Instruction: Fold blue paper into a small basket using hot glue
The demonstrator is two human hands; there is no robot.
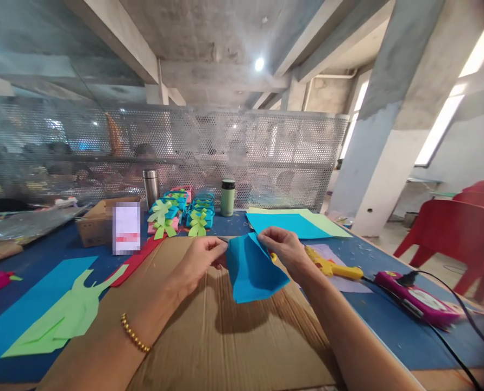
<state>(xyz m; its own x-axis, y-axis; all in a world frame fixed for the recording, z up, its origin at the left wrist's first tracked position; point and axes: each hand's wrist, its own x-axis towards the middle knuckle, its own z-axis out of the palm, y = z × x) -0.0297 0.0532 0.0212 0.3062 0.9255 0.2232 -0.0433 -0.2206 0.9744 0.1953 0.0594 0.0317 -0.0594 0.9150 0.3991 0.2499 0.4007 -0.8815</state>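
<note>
A folded piece of blue craft paper (256, 271) hangs between my two hands above a cardboard sheet (193, 336). My left hand (207, 252) pinches its upper left edge between thumb and fingers. At the upper right edge, my right hand (280, 244) is closed on the same piece. The lower part bulges out and casts a shadow on the cardboard. A yellow glue gun (333, 269) lies just right of my right hand, on a pale purple sheet (347, 285).
Blue sheets (286, 224), a green bottle (227, 198), paper baskets with green bows (199, 220) and a cardboard box (93, 220) stand or lie at the back. Green paper cutouts (66, 317) are at left. A magenta power strip (416, 298) with black cables lies at right.
</note>
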